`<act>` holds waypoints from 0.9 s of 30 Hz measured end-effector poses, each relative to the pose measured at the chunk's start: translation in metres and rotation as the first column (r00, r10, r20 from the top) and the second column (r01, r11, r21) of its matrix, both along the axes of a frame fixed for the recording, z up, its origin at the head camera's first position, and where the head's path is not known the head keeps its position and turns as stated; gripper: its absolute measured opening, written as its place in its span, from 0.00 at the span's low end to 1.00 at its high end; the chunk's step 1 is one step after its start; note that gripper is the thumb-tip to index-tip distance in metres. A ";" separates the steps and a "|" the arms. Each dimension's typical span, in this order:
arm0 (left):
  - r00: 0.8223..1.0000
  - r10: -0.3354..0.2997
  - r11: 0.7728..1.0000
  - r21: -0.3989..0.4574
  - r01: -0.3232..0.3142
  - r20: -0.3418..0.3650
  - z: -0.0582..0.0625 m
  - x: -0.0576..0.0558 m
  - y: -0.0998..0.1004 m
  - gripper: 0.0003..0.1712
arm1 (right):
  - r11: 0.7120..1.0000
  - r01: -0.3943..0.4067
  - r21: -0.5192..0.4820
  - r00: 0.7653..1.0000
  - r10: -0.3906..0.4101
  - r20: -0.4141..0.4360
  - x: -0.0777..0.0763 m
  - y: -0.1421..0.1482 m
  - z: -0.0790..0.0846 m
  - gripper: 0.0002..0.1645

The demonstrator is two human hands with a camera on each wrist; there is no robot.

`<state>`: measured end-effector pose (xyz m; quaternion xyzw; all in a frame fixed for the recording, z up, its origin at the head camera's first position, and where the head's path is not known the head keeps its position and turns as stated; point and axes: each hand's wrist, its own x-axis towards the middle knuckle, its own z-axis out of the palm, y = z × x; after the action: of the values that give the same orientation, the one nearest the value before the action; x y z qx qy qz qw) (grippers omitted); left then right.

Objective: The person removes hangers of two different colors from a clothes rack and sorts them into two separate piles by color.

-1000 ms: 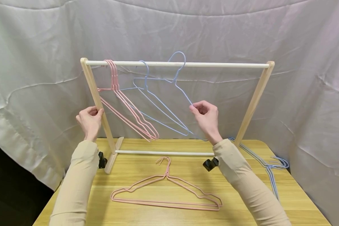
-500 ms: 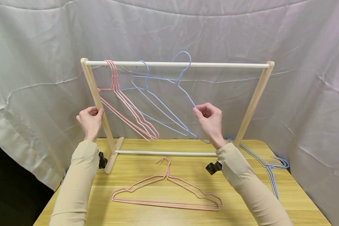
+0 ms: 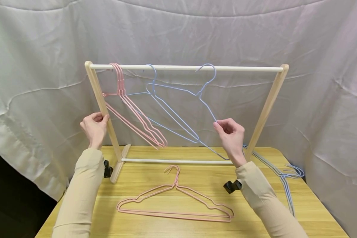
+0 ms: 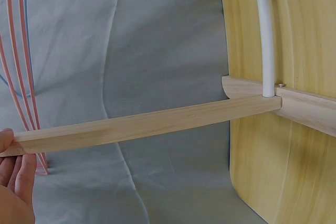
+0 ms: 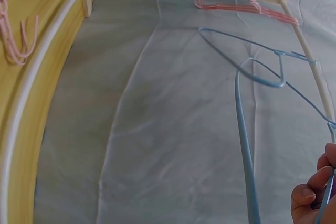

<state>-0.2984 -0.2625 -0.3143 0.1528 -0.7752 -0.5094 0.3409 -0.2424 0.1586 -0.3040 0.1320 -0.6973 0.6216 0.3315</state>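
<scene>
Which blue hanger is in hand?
The blue hanger pinched in the right hand. The second blue hanger hangs from the top rail, untouched by hand; the loose blue hangers lie on the table.

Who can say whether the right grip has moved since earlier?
Yes: the right grip has moved right, nearer the right post, and lower below the top rail.

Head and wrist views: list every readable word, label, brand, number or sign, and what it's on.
None.
Blue hangers, pink hangers, rack, table, cloth: no lettering shows.
Black wrist cameras: too small to tell whether they bear any marking.
</scene>
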 end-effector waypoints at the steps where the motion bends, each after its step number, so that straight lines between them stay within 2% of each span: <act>1: 1.000 0.003 1.000 0.000 -0.003 -0.003 0.000 0.000 0.000 0.18 | 1.000 0.000 -0.007 1.000 0.000 -0.003 0.001 0.002 -0.002 0.07; 7: 0.999 0.025 1.000 -0.004 -0.025 -0.027 0.000 -0.002 0.000 0.16 | 0.999 0.017 -0.034 0.999 -0.018 -0.026 0.005 0.013 -0.016 0.07; 15: 1.000 0.008 1.000 -0.017 -0.008 -0.018 0.001 0.000 0.000 0.17 | 0.995 0.048 -0.087 0.997 -0.052 -0.049 0.013 0.035 -0.041 0.08; 21: 1.000 0.003 1.000 -0.010 -0.003 -0.015 0.001 0.001 0.001 0.18 | 0.983 0.058 -0.174 0.995 -0.071 -0.072 0.019 0.052 -0.058 0.08; 27: 1.000 0.002 1.000 -0.015 -0.003 -0.019 0.000 0.000 0.000 0.18 | 0.958 0.016 -0.285 0.993 -0.049 -0.110 0.024 0.069 -0.074 0.02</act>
<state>-0.2984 -0.2628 -0.3146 0.1465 -0.7756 -0.5046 0.3499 -0.2179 0.2273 -0.3778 0.1075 -0.5826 0.7010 0.3970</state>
